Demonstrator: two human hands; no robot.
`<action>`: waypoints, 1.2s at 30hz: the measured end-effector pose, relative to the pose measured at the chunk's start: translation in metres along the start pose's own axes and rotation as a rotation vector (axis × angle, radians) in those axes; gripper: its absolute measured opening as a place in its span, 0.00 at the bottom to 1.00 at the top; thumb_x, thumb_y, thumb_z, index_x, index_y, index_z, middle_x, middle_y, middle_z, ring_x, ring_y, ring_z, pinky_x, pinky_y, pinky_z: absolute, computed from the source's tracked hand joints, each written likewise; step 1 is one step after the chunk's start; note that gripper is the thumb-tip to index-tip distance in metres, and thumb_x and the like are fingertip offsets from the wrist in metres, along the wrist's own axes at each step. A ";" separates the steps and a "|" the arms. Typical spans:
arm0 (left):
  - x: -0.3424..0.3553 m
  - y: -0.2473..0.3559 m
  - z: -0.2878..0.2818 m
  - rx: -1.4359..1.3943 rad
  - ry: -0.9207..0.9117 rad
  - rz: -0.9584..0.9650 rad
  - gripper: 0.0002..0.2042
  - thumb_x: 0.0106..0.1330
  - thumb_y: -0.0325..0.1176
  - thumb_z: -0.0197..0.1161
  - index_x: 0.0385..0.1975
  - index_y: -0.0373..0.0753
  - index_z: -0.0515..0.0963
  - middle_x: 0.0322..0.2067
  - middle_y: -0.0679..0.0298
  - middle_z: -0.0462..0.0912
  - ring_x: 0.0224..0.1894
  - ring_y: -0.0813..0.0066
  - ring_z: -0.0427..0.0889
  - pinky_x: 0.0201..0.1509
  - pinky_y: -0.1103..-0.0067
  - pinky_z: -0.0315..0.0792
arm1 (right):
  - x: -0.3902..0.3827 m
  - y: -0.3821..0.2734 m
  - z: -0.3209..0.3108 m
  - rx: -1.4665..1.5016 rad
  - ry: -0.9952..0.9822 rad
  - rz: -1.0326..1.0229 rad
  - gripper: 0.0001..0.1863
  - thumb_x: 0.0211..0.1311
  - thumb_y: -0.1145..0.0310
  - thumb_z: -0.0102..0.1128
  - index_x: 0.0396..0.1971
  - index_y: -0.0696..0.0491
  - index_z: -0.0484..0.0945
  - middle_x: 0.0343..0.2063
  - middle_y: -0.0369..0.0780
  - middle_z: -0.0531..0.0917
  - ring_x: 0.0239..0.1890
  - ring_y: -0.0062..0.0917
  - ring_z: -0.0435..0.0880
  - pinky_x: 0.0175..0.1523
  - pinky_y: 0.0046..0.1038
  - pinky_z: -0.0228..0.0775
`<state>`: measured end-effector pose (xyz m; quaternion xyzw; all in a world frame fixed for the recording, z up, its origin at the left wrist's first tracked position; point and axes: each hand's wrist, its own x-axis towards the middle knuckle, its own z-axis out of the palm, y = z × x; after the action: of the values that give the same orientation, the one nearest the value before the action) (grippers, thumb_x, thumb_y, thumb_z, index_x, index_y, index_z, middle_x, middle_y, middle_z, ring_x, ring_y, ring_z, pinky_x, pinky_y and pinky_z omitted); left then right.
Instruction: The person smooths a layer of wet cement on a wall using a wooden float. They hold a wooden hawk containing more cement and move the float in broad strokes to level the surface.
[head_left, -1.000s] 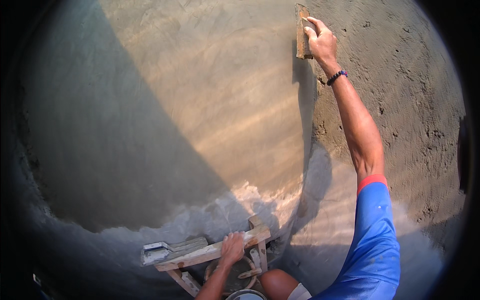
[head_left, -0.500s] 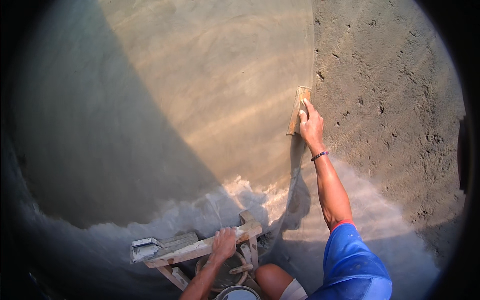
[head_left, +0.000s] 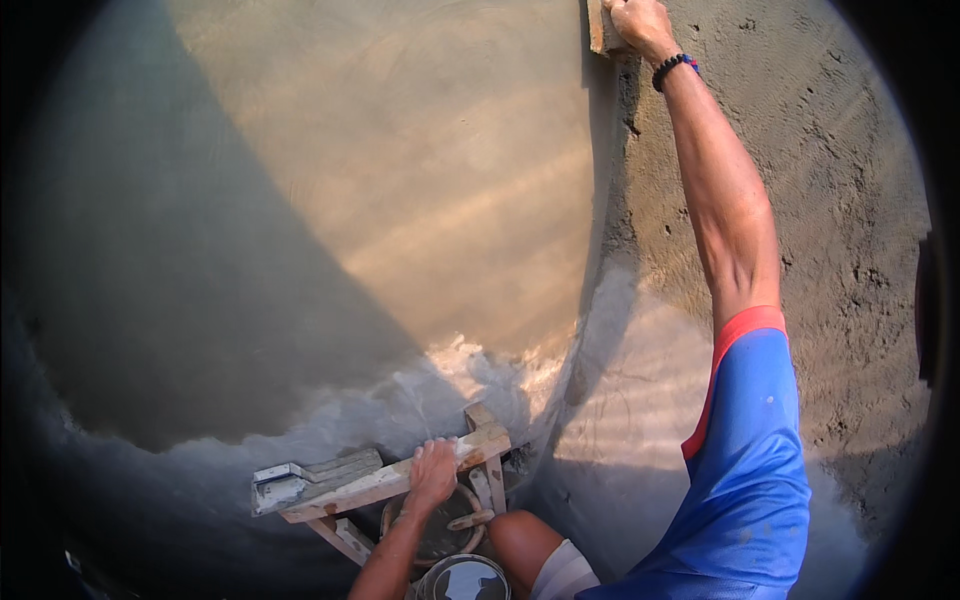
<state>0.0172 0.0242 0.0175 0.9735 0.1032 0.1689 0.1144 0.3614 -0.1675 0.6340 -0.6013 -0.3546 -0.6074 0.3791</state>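
Head view: right hand (head_left: pixel 638 22) has lifted wooden float (head_left: pixel 597 27) higher up wall (head_left: pixel 420 200).

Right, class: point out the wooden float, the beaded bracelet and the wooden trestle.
wooden float (head_left: pixel 597 28), head view, on its long edge.
beaded bracelet (head_left: pixel 672 68), head view, on the beads at the wrist.
wooden trestle (head_left: pixel 360 487), head view, on its top rail.

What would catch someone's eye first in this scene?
The right hand at the top edge, pressing a wooden float against the wall where smooth plaster meets rough plaster. Next, the bare arm with a beaded bracelet and a blue sleeve. Below, the left hand grips a wooden plank above a bucket.
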 end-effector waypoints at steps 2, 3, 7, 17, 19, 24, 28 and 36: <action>-0.001 -0.004 -0.003 -0.010 -0.024 -0.029 0.23 0.64 0.32 0.60 0.60 0.34 0.72 0.47 0.53 0.77 0.54 0.54 0.74 0.58 0.60 0.65 | -0.022 0.015 0.016 -0.114 -0.110 0.081 0.19 0.63 0.61 0.58 0.52 0.52 0.80 0.45 0.53 0.85 0.48 0.47 0.84 0.53 0.41 0.76; -0.001 -0.004 -0.005 -0.008 -0.027 -0.030 0.23 0.64 0.32 0.60 0.60 0.34 0.72 0.47 0.53 0.77 0.54 0.54 0.74 0.58 0.60 0.65 | -0.034 0.018 0.025 -0.230 -0.217 0.142 0.23 0.66 0.61 0.57 0.60 0.47 0.77 0.50 0.51 0.84 0.54 0.49 0.82 0.60 0.42 0.74; -0.009 -0.010 -0.007 0.008 -0.023 -0.054 0.22 0.64 0.31 0.60 0.59 0.34 0.72 0.47 0.53 0.77 0.54 0.54 0.74 0.58 0.60 0.65 | -0.183 -0.011 0.028 -0.072 -0.220 0.277 0.22 0.64 0.67 0.59 0.59 0.49 0.77 0.44 0.54 0.85 0.49 0.52 0.83 0.55 0.46 0.75; 0.002 -0.003 -0.001 0.004 -0.003 -0.035 0.23 0.62 0.32 0.64 0.58 0.34 0.73 0.47 0.54 0.79 0.52 0.53 0.75 0.57 0.61 0.66 | -0.499 -0.018 -0.011 0.034 -0.326 0.477 0.22 0.65 0.71 0.59 0.60 0.51 0.76 0.49 0.51 0.83 0.51 0.48 0.81 0.57 0.41 0.73; -0.001 -0.003 -0.002 0.000 0.003 -0.037 0.23 0.62 0.32 0.64 0.58 0.34 0.73 0.47 0.54 0.79 0.52 0.54 0.75 0.57 0.60 0.66 | -0.565 -0.022 -0.034 0.074 -0.507 0.655 0.23 0.66 0.72 0.59 0.61 0.50 0.75 0.52 0.50 0.83 0.55 0.47 0.80 0.61 0.40 0.71; -0.006 -0.010 0.001 -0.007 -0.002 -0.047 0.23 0.63 0.31 0.64 0.58 0.35 0.73 0.46 0.54 0.79 0.53 0.54 0.75 0.57 0.60 0.66 | -0.511 -0.038 -0.069 0.226 -0.361 0.523 0.29 0.66 0.73 0.58 0.67 0.55 0.67 0.55 0.50 0.80 0.58 0.41 0.80 0.65 0.37 0.68; -0.001 -0.006 0.001 0.016 0.022 -0.019 0.23 0.63 0.31 0.63 0.59 0.35 0.73 0.46 0.54 0.78 0.53 0.54 0.75 0.57 0.61 0.66 | -0.371 -0.024 -0.052 0.624 -0.162 0.609 0.33 0.68 0.76 0.60 0.70 0.62 0.59 0.54 0.48 0.80 0.56 0.27 0.79 0.62 0.29 0.70; -0.001 -0.004 0.002 0.004 0.035 -0.011 0.21 0.65 0.32 0.60 0.59 0.36 0.73 0.47 0.54 0.78 0.53 0.54 0.75 0.57 0.61 0.66 | -0.077 0.008 0.030 0.349 0.217 0.274 0.30 0.60 0.55 0.69 0.57 0.59 0.77 0.47 0.50 0.86 0.48 0.38 0.86 0.55 0.36 0.76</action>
<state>0.0158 0.0276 0.0145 0.9700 0.1111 0.1851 0.1116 0.3815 -0.1425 0.5579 -0.5003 -0.3265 -0.5409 0.5921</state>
